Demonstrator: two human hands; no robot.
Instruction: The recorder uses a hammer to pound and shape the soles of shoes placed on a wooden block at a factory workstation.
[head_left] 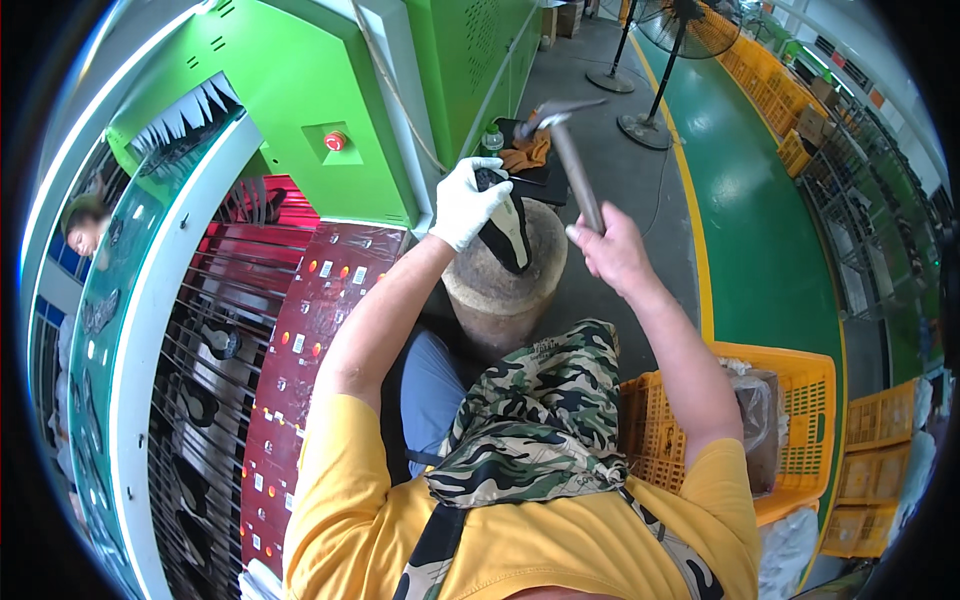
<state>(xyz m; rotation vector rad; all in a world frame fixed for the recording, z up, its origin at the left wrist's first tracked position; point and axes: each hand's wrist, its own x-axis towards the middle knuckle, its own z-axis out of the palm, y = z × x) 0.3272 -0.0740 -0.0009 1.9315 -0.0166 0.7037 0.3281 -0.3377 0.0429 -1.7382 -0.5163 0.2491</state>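
Observation:
My left hand [468, 206], in a white glove, is closed on a black shoe upper [508, 240] with a pale sole side turned up. The shoe rests on top of a round wooden block [553, 262] standing in front of me. My bare right hand [615, 250] grips a hammer [577, 172] by its handle. The hammer is raised to the right of the block, and its head is blurred by motion. It stands apart from the shoe.
A green machine [290, 85] with a red button [334, 141] and a curved conveyor [135, 330] fill the left. Dark shoes [198, 402] lie on a rack of bars. An orange crate [805, 420] stands at my right. Fans [648, 128], a bottle [491, 140] and orange gloves [528, 153] are ahead.

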